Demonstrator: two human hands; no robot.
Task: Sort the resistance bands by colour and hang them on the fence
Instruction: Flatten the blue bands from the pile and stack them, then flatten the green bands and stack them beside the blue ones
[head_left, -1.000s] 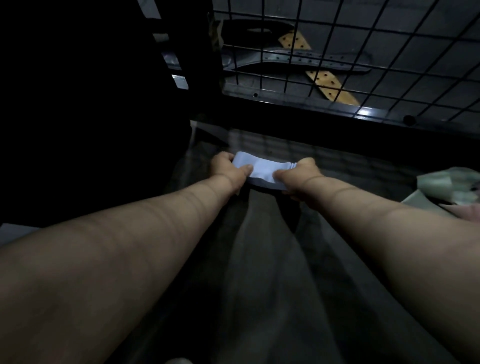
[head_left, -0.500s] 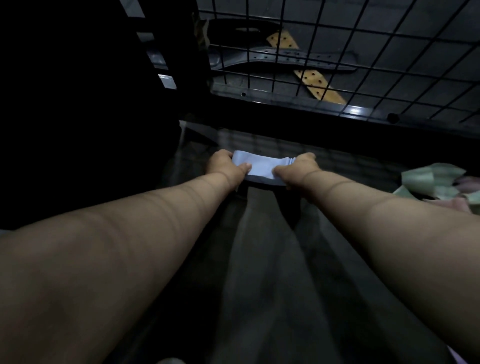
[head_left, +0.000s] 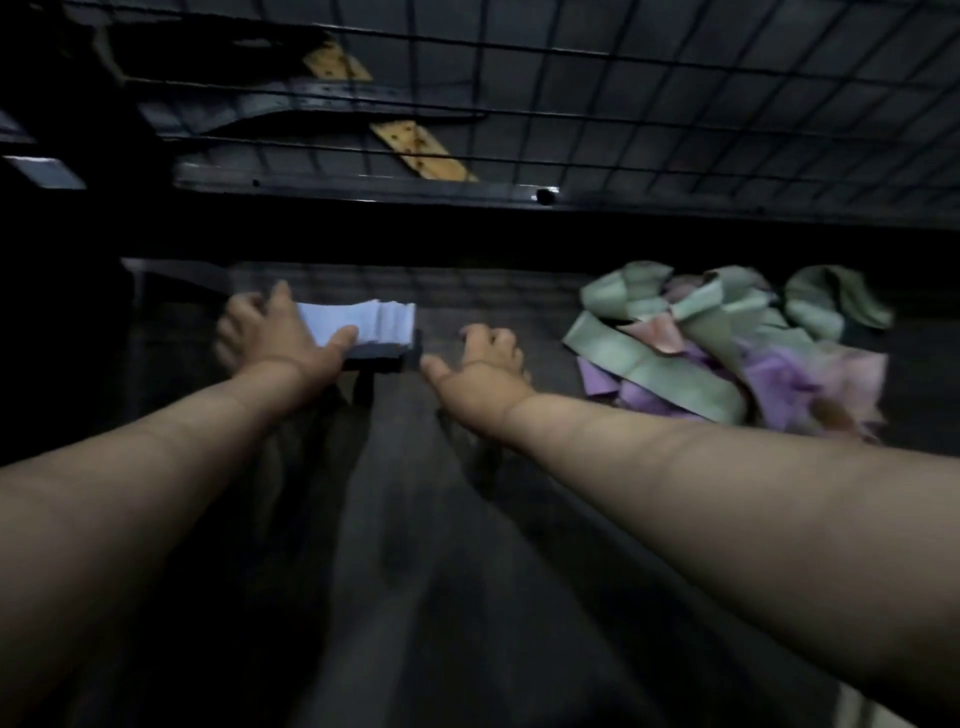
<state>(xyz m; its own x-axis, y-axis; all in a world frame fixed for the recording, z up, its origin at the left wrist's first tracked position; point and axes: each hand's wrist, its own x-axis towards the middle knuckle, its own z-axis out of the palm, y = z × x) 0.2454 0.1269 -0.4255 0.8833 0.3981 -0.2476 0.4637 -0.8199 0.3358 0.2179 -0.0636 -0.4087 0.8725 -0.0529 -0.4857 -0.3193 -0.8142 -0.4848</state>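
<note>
A flat stack of pale blue resistance bands (head_left: 366, 322) lies on the dark surface in front of the wire fence (head_left: 675, 104). My left hand (head_left: 275, 338) grips the stack's left end, thumb on top. A little to the right of the stack, my right hand (head_left: 485, 358) hovers with its fingers spread and nothing in it. Further right lies a loose heap of green bands (head_left: 649, 332), with purple bands (head_left: 779, 379) and pink bands (head_left: 657, 332) mixed in.
The black wire fence rises at the back, above a dark metal rail (head_left: 415, 192). Behind the mesh lie a yellow perforated strip (head_left: 415, 148) and a dark perforated bar (head_left: 332, 101). The left side is in deep shadow.
My right hand has let go of the blue stack's right end and moved right. The view has swung right, bringing the mixed heap of bands into sight.
</note>
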